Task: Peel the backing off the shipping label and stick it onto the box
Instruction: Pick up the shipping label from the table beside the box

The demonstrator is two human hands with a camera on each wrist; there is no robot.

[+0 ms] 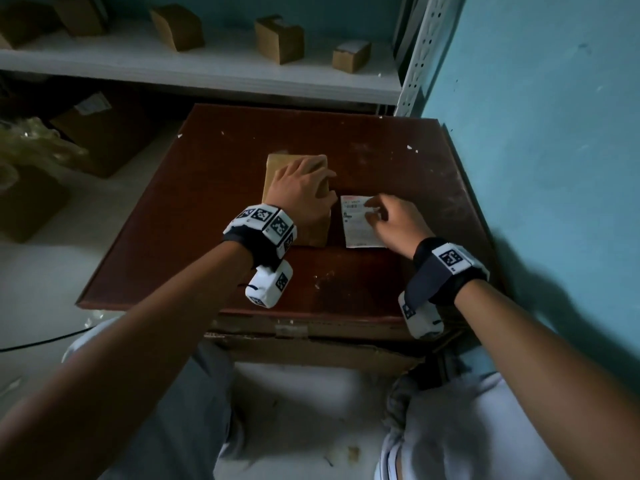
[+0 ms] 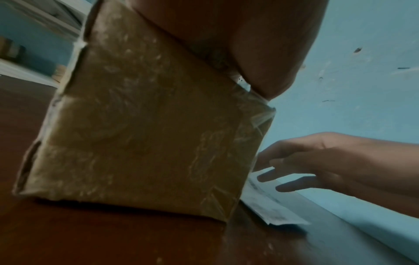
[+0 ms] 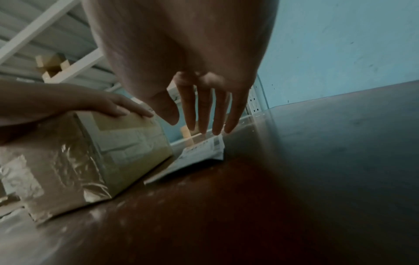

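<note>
A brown cardboard box [image 1: 277,168] wrapped in clear tape stands on the dark red table [image 1: 194,209]. My left hand [image 1: 311,178] rests flat on its top, fingers spread and straight, thumb at the right edge. The white printed shipping label [image 1: 356,226] lies flat on the table just right of the box. My right hand [image 1: 375,211] reaches over the label with straight fingers, its fingertips [image 3: 215,130] at the label's far right corner. The left wrist view shows the box [image 2: 140,125], the label [image 2: 267,202] and the right hand [image 2: 317,165]. In the right wrist view the label [image 3: 197,154] lies beside the box [image 3: 90,152].
A blue wall [image 1: 536,133] runs close along the table's right side. A white shelf [image 1: 207,67] behind the table carries several small cardboard boxes. More boxes [image 1: 104,140] and plastic wrap sit on the floor at left. My knees are under the table's near edge.
</note>
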